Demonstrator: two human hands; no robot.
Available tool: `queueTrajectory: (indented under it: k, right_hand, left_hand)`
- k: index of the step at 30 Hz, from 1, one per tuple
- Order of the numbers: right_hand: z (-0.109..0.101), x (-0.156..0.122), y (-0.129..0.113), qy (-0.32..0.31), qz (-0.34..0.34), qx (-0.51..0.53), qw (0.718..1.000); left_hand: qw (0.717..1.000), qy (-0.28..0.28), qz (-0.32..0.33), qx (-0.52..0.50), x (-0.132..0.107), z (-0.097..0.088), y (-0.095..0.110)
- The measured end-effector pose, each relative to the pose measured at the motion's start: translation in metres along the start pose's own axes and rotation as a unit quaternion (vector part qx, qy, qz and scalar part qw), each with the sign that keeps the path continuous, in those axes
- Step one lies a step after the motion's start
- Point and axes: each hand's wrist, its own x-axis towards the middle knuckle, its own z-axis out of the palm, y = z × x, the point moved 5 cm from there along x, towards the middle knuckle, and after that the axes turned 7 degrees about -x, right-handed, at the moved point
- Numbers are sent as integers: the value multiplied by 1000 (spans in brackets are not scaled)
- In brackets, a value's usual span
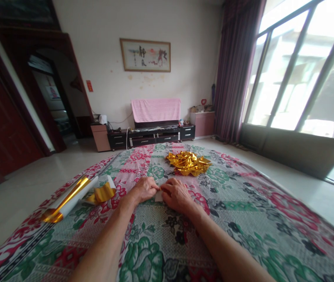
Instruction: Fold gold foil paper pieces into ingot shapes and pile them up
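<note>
My left hand (147, 189) and my right hand (176, 193) meet over the middle of the cloth, their fingertips pinched close together. Between them is a small piece of paper (158, 197), whitish on the side facing me, with a speck of gold at the fingertips. Both hands grip this piece; my fingers hide much of it. Just beyond my right hand lies a pile of folded gold foil paper pieces (189, 163). Left of my left arm rest a loosely rolled bundle of gold and white paper (67, 199) and a few curled gold sheets (105, 192).
A floral cloth (143, 256) in green, red and grey covers the surface under my hands. Beyond its far edge stands a low black cabinet (155, 138) with a pink towel (155, 110) draped above it. Tall windows (290, 74) and a purple curtain (234, 74) are on the right.
</note>
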Motion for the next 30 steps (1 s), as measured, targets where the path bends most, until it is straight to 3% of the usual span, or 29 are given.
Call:
queueTrajectory:
  k: [7,13,15,18,21,26,30]
  right_hand:
    - [-1,0,-1,0,-1,-5,1000]
    - [-1,0,-1,-3,1,-2,1000]
    - [-2,-1,-1,-2,1,2,1000]
    - [-2,-1,-2,-4,0,3,1000]
    - [-2,0,-2,-9,5,-1,1000]
    - [-3,0,-2,-14,9,-4,1000]
    - [-2,0,-2,-16,7,-4,1000]
  left_hand:
    - [998,-61,-6,-18,-4,-5,0]
    - [988,-115,-94,-52,-11,-12,3]
    - [986,-102,-112,-75,-9,-9,1]
    - [991,38,-125,-29,-3,-7,-1]
    - [983,131,-132,9,1,2,-3]
    - [983,161,-94,4,2,16,-9]
    - [974,196,-110,19,1,18,-16]
